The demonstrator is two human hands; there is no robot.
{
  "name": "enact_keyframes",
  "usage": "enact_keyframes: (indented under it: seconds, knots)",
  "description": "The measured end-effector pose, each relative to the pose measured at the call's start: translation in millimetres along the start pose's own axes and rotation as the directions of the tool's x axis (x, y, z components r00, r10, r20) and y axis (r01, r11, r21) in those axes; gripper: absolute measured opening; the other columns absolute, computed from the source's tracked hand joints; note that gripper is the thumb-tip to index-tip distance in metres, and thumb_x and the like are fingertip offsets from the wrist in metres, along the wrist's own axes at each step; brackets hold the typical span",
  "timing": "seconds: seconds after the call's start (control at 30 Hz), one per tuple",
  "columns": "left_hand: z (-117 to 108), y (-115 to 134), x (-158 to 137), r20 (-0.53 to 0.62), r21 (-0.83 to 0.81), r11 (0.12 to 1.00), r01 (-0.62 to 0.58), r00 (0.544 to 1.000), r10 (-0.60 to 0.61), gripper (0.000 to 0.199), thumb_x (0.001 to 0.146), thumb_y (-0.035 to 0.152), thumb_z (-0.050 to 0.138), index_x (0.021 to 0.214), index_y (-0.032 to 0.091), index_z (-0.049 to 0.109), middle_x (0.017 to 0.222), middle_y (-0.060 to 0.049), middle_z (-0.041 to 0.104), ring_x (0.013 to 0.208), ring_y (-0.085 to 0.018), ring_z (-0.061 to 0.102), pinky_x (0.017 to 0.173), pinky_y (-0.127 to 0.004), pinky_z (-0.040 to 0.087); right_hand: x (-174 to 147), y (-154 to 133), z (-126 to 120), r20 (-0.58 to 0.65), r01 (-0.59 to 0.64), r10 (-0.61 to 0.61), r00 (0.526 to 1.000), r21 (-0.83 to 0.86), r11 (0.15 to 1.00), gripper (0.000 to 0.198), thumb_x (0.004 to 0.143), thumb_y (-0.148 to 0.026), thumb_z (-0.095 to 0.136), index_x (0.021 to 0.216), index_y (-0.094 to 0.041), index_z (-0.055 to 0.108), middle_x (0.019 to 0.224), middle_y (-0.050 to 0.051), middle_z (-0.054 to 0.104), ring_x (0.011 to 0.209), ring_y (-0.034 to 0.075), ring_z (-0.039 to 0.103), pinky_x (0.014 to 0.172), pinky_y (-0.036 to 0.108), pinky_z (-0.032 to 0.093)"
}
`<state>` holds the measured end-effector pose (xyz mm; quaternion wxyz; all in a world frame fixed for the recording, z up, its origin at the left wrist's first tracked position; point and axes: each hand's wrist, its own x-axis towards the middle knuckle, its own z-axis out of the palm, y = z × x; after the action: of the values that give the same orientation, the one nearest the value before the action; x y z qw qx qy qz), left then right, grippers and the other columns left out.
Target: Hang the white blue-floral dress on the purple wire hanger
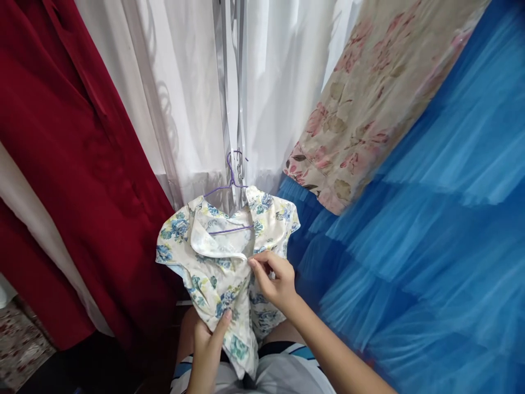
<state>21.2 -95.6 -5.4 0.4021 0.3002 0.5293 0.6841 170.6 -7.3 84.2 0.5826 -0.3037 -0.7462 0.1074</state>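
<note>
A cream shirt (229, 273) with blue and green flowers hangs on a purple wire hanger (231, 230), its front partly undone. My right hand (275, 278) is closed in a pinch on the shirt's front edge, just below the neckline. The inside of the shirt's left front is folded outward there. Lower down, my left hand (211, 342) grips the shirt's front panel, thumb on top and the other fingers hidden behind the cloth. The hanger's hook rests at a pale hanging strip.
A pale metal-like strip (233, 71) hangs before white curtains (184, 82). Red cloth (82, 191) drapes on the left. On the right hang a beige floral cloth (348, 120) and a blue tulle layered skirt (430, 230). My lap lies beneath the shirt.
</note>
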Motion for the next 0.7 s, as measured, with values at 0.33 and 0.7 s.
enact_keyframes:
  seconds: [0.33, 0.7]
  knots:
    - [1.4, -3.1, -0.2, 0.295, 0.225, 0.894, -0.386, 0.902, 0.315, 0.025, 0.081, 0.035, 0.070, 0.101, 0.020, 0.067, 0.100, -0.011, 0.067, 0.097, -0.028, 0.063, 0.087, -0.033, 0.048, -48.9, -40.1, 9.1, 0.289, -0.107, 0.058, 0.955, 0.154, 0.982, 0.013, 0.093, -0.022, 0.054, 0.083, -0.019, 0.062, 0.068, 0.004, 0.064, 0.061, 0.016, 0.057, 0.059, 0.028, 0.042]
    - [0.5, 40.1, -0.4, 0.653, 0.531, 0.577, -0.621, 0.733, 0.188, 0.027, 0.093, 0.021, 0.046, 0.069, 0.020, 0.035, 0.065, 0.001, 0.048, 0.064, -0.014, 0.047, 0.062, -0.024, 0.031, 73.8, 0.7, 8.0, 0.032, 0.030, -0.033, 0.999, 0.083, 0.996, 0.020, 0.093, -0.031, 0.058, 0.077, -0.019, 0.064, 0.064, 0.000, 0.059, 0.055, 0.014, 0.049, 0.055, 0.027, 0.039]
